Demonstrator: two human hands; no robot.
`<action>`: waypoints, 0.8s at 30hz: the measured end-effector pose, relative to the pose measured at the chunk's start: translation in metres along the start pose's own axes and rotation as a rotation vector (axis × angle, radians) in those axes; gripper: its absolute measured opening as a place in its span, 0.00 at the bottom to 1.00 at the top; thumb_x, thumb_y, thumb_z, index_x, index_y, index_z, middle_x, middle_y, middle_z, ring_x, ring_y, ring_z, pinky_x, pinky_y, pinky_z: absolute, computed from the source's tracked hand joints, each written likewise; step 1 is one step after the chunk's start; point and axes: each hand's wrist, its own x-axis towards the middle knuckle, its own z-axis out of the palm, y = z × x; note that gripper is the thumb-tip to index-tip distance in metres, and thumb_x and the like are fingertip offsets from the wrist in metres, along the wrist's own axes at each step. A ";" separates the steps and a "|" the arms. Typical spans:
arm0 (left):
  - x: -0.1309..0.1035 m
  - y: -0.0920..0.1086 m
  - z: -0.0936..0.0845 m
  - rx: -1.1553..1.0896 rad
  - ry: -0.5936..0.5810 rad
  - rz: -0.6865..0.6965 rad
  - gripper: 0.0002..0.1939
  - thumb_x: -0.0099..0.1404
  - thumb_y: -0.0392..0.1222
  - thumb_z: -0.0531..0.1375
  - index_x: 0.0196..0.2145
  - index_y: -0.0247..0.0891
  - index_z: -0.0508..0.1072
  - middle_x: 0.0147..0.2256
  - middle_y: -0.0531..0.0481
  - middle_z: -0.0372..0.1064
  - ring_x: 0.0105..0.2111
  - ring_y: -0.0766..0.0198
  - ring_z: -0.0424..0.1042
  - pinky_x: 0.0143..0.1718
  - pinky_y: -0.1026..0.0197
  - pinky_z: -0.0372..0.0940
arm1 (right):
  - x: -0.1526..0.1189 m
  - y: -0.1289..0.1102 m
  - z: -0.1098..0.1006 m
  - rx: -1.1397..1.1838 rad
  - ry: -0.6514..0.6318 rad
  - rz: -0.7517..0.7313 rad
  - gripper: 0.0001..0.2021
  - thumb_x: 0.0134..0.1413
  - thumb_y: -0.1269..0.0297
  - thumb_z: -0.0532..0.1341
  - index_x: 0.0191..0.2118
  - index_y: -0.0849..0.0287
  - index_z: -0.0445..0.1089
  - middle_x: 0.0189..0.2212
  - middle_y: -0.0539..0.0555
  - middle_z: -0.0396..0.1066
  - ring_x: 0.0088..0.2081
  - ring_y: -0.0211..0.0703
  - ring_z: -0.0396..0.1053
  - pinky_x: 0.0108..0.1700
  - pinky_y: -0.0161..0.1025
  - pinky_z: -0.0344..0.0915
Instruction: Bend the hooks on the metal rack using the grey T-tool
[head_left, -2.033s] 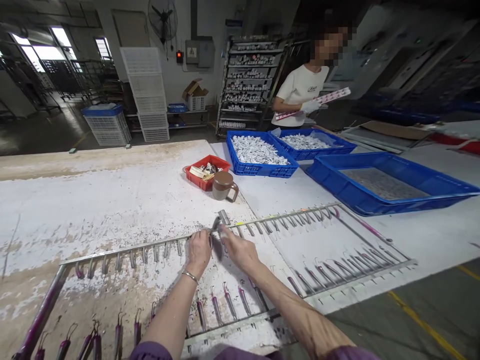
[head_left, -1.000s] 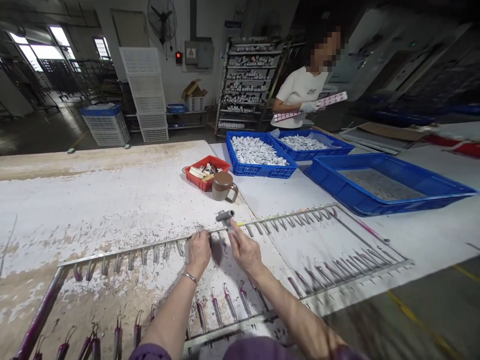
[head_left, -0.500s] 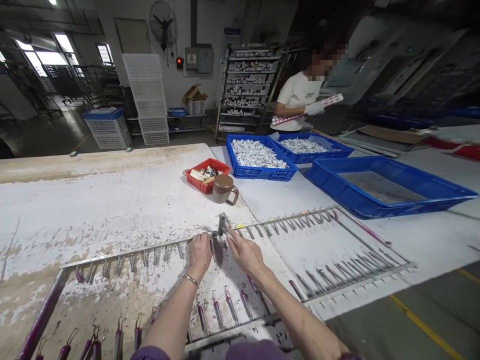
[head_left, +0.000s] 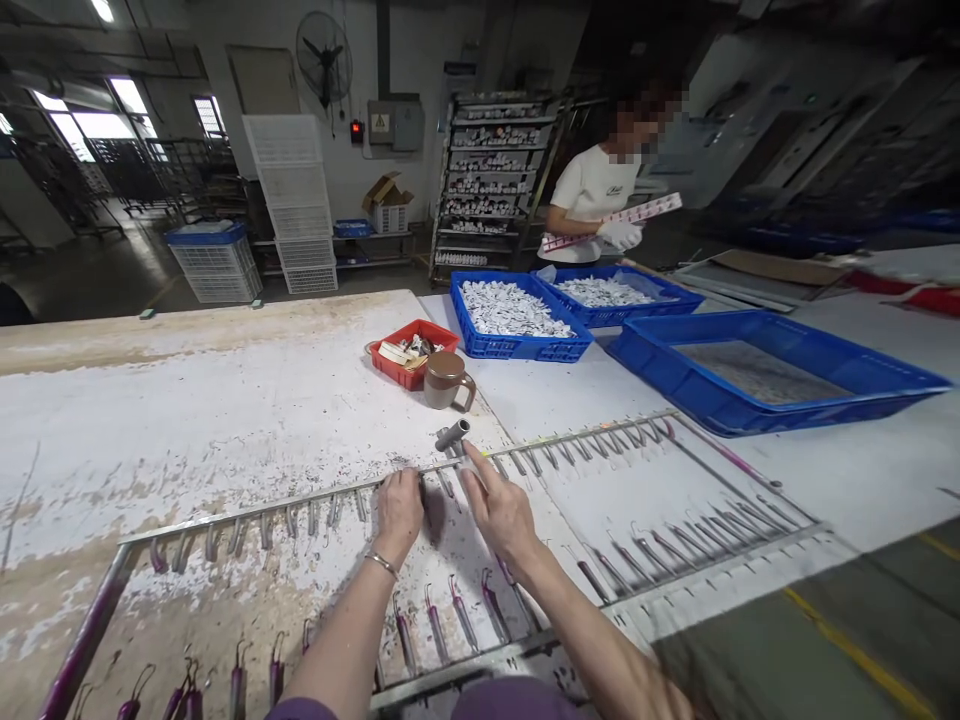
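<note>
A long metal frame (head_left: 247, 515) lies on the table, its rails lined with hooked rods, several of them purple. At the far rail my left hand (head_left: 400, 515) has its fingers curled closed over the metal; the fingertips are partly hidden. A short grey metal tube (head_left: 453, 434) sits at this rail, tilted, with its hollow end facing right. My right hand (head_left: 504, 512) is just right of it, index finger stretched out to the tube's end and thumb apart. Whether that finger presses on the tube, I cannot tell.
Beyond the frame stand a brown lidded mug (head_left: 444, 382) and a red basket (head_left: 401, 370) of scraps. Blue trays (head_left: 517, 345) hold small white pieces; a larger blue tray (head_left: 780, 405) is at right. Across the table a co-worker (head_left: 592, 195) holds a patterned strip.
The metal tube has swung from upright to leaning right. My right hand's fingers have opened slightly away from it; my left hand has stayed. The co-worker's gloved hand has shifted lower.
</note>
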 end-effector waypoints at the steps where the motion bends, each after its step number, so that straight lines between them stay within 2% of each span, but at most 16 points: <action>1: 0.000 -0.001 0.001 0.002 0.003 0.002 0.12 0.75 0.32 0.49 0.40 0.35 0.72 0.35 0.43 0.74 0.38 0.56 0.72 0.40 0.58 0.65 | -0.001 0.001 0.002 0.002 0.011 -0.020 0.23 0.74 0.58 0.47 0.67 0.57 0.63 0.46 0.59 0.80 0.37 0.44 0.78 0.38 0.35 0.70; 6: 0.000 -0.002 0.002 0.004 0.015 0.000 0.11 0.75 0.33 0.50 0.40 0.35 0.72 0.34 0.44 0.73 0.38 0.57 0.73 0.41 0.58 0.65 | -0.005 0.006 0.012 -0.185 -0.212 -0.003 0.22 0.72 0.60 0.50 0.64 0.56 0.67 0.26 0.53 0.78 0.24 0.43 0.74 0.26 0.34 0.63; 8: 0.000 -0.001 0.002 0.005 0.015 0.008 0.12 0.75 0.33 0.49 0.40 0.35 0.72 0.34 0.44 0.73 0.38 0.57 0.73 0.40 0.59 0.65 | -0.005 0.006 0.009 -0.158 -0.175 0.007 0.22 0.72 0.58 0.50 0.65 0.57 0.66 0.28 0.54 0.79 0.26 0.43 0.75 0.28 0.34 0.63; 12: 0.000 -0.002 0.003 0.012 0.019 0.008 0.11 0.74 0.32 0.50 0.40 0.35 0.72 0.35 0.44 0.74 0.37 0.58 0.73 0.39 0.59 0.65 | -0.007 0.005 0.005 -0.033 -0.008 -0.077 0.24 0.75 0.57 0.46 0.67 0.61 0.64 0.39 0.60 0.80 0.33 0.42 0.77 0.35 0.34 0.68; 17: 0.001 -0.002 0.005 0.012 0.045 0.011 0.12 0.75 0.33 0.50 0.40 0.34 0.73 0.33 0.44 0.74 0.37 0.58 0.73 0.39 0.59 0.65 | -0.010 0.010 0.013 -0.150 -0.153 -0.040 0.23 0.73 0.58 0.48 0.64 0.58 0.69 0.24 0.53 0.77 0.23 0.43 0.73 0.25 0.34 0.60; 19: 0.001 -0.003 0.005 0.009 0.038 0.014 0.12 0.75 0.33 0.50 0.39 0.35 0.73 0.33 0.44 0.74 0.37 0.58 0.73 0.39 0.59 0.65 | -0.008 0.009 0.010 -0.105 -0.124 -0.009 0.23 0.73 0.57 0.49 0.64 0.58 0.67 0.26 0.53 0.78 0.25 0.43 0.74 0.27 0.33 0.61; 22: 0.001 -0.002 0.002 0.011 0.019 0.008 0.11 0.74 0.32 0.51 0.39 0.36 0.73 0.34 0.44 0.75 0.37 0.58 0.73 0.39 0.59 0.65 | -0.004 0.005 0.004 0.002 -0.004 -0.022 0.24 0.74 0.56 0.47 0.66 0.62 0.64 0.37 0.59 0.80 0.28 0.42 0.75 0.31 0.34 0.65; 24: 0.001 -0.002 0.001 0.013 0.012 0.000 0.11 0.74 0.33 0.50 0.40 0.36 0.73 0.35 0.45 0.74 0.38 0.58 0.73 0.40 0.60 0.65 | -0.004 0.005 0.007 -0.009 -0.001 -0.048 0.24 0.74 0.58 0.47 0.66 0.62 0.65 0.36 0.59 0.80 0.26 0.41 0.73 0.30 0.35 0.64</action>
